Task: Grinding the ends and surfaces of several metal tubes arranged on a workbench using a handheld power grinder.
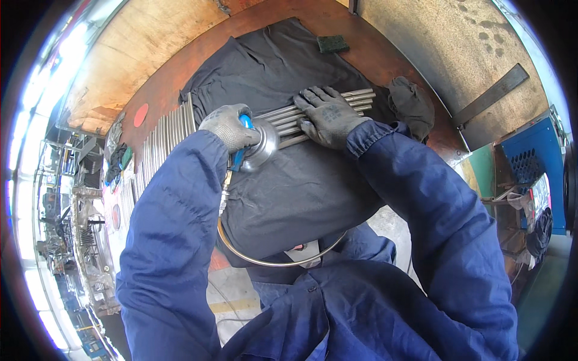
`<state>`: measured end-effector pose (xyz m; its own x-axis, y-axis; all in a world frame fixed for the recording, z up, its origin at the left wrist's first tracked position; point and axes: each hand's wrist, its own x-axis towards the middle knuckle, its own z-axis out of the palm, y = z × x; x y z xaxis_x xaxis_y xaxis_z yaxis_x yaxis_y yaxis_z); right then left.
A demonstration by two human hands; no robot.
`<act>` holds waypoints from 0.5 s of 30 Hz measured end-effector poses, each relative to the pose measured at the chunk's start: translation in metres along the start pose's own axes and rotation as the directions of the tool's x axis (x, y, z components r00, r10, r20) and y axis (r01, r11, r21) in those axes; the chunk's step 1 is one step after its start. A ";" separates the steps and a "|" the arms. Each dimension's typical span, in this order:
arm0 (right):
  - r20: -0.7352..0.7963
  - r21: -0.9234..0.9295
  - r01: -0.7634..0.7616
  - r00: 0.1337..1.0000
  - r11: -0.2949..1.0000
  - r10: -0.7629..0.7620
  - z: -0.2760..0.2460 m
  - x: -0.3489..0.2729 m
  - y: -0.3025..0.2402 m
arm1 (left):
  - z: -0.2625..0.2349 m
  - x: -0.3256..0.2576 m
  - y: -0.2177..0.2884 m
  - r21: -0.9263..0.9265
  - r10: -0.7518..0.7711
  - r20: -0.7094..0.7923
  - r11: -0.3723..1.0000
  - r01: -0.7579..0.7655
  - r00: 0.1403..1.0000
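My left hand (227,127), in a grey glove, is closed around an air sander with a blue body and a round silver head (265,149). The sander's head rests over the left part of a small bundle of metal rods (360,97); what lies under it is hidden. Across these rods my right hand (328,115), gloved too, lies flat with its fingers stretched out. The rods lie side by side on a black cloth (271,201). From the sander a hose (265,263) loops down in front of my body.
Many more metal rods (161,143) lie in a row at the left. A dark green scouring pad (332,44) sits at the far edge, and a crumpled dark cloth (412,105) lies right. Wooden boards (448,51) stand behind the table; a blue machine (533,165) stands far right.
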<state>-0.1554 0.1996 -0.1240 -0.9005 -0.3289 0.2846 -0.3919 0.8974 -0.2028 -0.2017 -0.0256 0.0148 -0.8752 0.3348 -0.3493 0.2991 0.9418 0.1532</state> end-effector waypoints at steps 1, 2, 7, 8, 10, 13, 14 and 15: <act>-0.002 0.004 -0.001 1.000 1.000 0.001 0.000 -0.001 -0.001 | 0.000 0.001 0.000 0.000 0.000 0.001 1.000 0.000 1.000; -0.004 0.008 -0.002 1.000 1.000 0.002 0.001 -0.001 -0.001 | -0.001 0.003 0.000 0.003 0.008 0.008 1.000 -0.008 1.000; -0.038 0.014 0.010 0.999 1.000 -0.009 0.003 -0.003 -0.002 | 0.001 0.001 -0.023 -0.040 -0.028 -0.068 0.999 0.025 0.997; -0.051 0.011 0.012 0.999 1.000 -0.012 0.004 -0.004 -0.002 | 0.001 0.002 -0.029 -0.039 -0.025 -0.065 0.999 0.023 0.998; -0.042 0.007 0.012 0.999 1.000 -0.011 0.004 -0.005 -0.002 | 0.002 0.004 -0.039 -0.029 -0.067 -0.053 0.997 0.065 0.996; -0.021 0.005 0.015 1.000 1.000 -0.015 -0.002 -0.005 -0.003 | 0.007 0.006 -0.041 -0.033 -0.031 -0.089 0.999 0.029 0.996; -0.009 0.007 0.015 1.000 1.000 -0.015 -0.003 -0.005 -0.004 | 0.008 0.004 -0.036 -0.042 0.007 -0.130 0.999 -0.012 0.991; -0.009 0.007 0.018 1.000 1.000 -0.018 0.000 -0.004 -0.003 | 0.009 0.004 -0.030 -0.044 0.004 -0.132 0.999 -0.010 0.991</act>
<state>-0.1507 0.1977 -0.1243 -0.8915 -0.3428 0.2963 -0.4097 0.8891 -0.2042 -0.2108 -0.0524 0.0006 -0.9165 0.3314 -0.2238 0.2906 0.9364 0.1968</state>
